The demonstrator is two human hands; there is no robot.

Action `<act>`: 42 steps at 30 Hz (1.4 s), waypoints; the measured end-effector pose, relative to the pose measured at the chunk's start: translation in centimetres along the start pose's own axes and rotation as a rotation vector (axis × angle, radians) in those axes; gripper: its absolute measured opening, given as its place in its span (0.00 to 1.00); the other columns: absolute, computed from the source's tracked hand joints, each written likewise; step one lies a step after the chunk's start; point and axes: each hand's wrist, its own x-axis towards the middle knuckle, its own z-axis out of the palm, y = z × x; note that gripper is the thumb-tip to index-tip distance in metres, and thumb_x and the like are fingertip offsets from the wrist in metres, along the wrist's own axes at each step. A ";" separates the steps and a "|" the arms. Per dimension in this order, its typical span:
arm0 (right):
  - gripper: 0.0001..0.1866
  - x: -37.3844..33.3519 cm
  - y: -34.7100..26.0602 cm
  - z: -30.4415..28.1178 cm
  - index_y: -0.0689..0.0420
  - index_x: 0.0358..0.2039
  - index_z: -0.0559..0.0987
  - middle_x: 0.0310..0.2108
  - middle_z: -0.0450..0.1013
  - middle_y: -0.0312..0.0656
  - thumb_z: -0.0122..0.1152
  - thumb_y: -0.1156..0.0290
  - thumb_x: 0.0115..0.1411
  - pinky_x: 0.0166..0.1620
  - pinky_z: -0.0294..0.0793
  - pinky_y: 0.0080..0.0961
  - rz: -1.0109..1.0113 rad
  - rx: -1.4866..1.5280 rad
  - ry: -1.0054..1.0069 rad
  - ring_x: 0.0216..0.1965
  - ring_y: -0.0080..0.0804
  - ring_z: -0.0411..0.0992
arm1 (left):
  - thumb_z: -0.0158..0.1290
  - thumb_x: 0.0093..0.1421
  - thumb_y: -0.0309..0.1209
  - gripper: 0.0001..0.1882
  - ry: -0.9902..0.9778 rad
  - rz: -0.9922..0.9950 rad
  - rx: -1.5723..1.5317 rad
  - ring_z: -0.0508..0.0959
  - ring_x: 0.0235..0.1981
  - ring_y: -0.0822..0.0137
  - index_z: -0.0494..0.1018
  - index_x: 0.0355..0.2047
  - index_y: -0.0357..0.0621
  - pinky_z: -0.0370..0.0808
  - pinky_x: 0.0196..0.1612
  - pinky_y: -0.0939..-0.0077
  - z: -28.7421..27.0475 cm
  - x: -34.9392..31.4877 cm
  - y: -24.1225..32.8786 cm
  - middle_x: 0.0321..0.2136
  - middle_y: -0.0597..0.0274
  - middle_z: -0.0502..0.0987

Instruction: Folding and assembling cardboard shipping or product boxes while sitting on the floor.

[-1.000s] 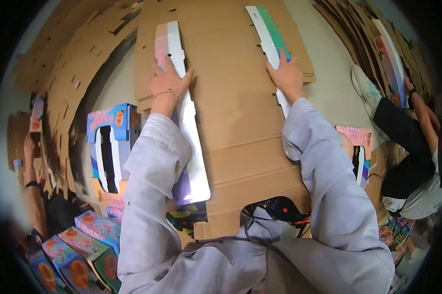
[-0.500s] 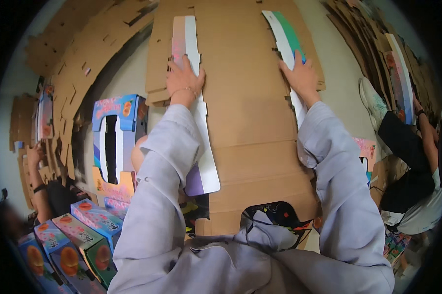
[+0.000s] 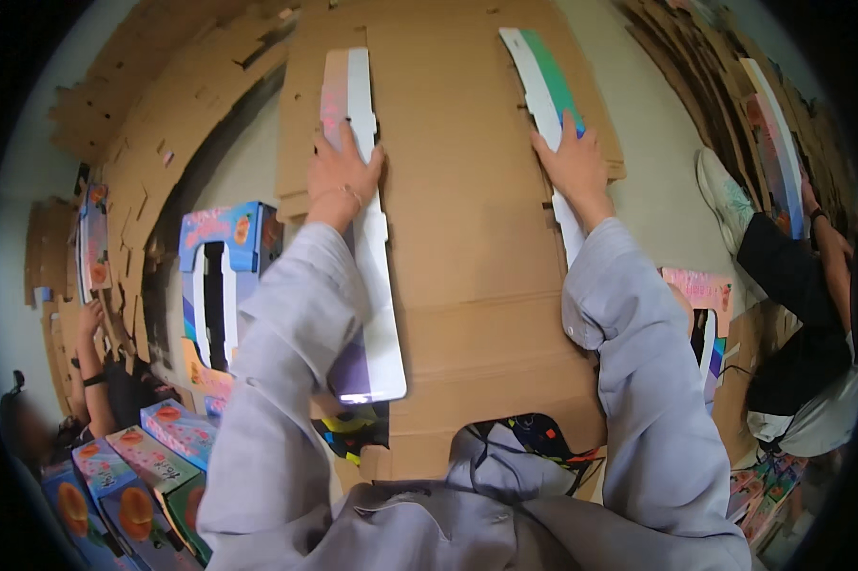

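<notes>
A large brown cardboard sheet (image 3: 477, 219) lies flat before me, its folded side flaps printed on the turned-over faces. My left hand (image 3: 343, 181) rests palm-down with fingers spread on the left flap (image 3: 377, 324), which is white with pink and purple bands. Over on the right, my right hand (image 3: 578, 171) lies with fingers apart on the right flap (image 3: 543, 86), white with a green and blue band. Both hands press on the flaps without gripping them. My forearms cover part of the sheet's near sides.
Folded fruit-print boxes (image 3: 125, 485) stand at the lower left, and a blue box with a cutout (image 3: 224, 228) sits left of the sheet. Cardboard stacks (image 3: 163, 124) curve along both sides. A co-worker's shoe (image 3: 724, 200) is at the right; another person's hand (image 3: 90, 316) shows far left.
The sheet, its flaps and both my hands sit slightly lower and further left in the picture, partly because the view has shifted. Both hands stay on the flaps.
</notes>
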 end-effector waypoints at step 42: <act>0.31 0.3 0.5 1.7 0.39 0.61 0.61 0.50 0.59 0.59 0.47 0.43 0.58 0.46 0.68 0.44 -0.021 -0.022 0.084 0.46 0.56 0.65 | 0.45 0.54 0.60 0.39 0.065 -0.017 0.119 0.69 0.45 0.44 0.56 0.61 0.54 0.72 0.42 0.59 1.4 0.3 0.4 0.56 0.38 0.55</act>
